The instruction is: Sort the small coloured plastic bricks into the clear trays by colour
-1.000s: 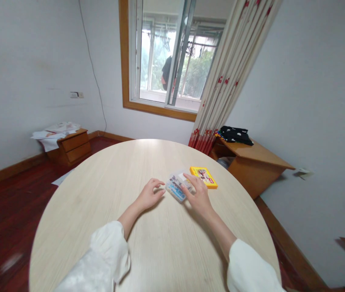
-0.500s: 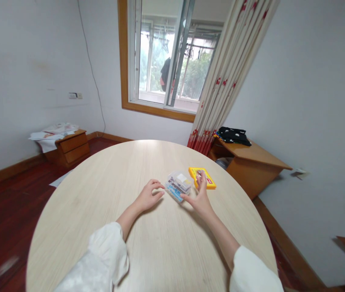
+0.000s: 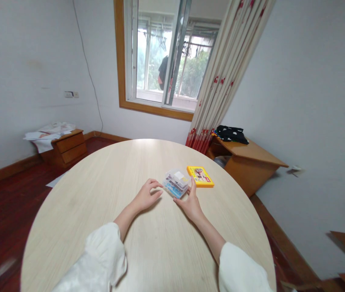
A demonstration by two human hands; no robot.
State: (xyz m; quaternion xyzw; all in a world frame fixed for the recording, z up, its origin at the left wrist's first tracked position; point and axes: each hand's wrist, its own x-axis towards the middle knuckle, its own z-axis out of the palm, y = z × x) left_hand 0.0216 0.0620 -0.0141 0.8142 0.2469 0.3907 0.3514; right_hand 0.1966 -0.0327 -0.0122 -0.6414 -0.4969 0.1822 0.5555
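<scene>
A clear plastic case (image 3: 176, 183) with small blue and dark contents lies on the round table (image 3: 99, 194). My right hand (image 3: 191, 204) has its thumb at the case's near corner and its fingers along the right side, gripping that corner. To the left of the case rests my left hand (image 3: 148, 195), its fingers loosely spread and the tips close to the case's left edge; whether they touch it I cannot tell. Just beyond my right fingertips, a flat yellow box (image 3: 201, 177) with a printed picture lies on the table.
Past the table on the right stands a wooden desk (image 3: 251, 156) with dark folded cloth (image 3: 231, 134) on it. A small drawer cabinet (image 3: 70, 148) topped with papers is at the left wall. A curtain (image 3: 217, 81) hangs beside the window (image 3: 160, 56).
My right hand has drawn left and toward me, off the yellow box, and its fingers have closed in on the clear case. My left hand has hardly moved. The view has shifted slightly.
</scene>
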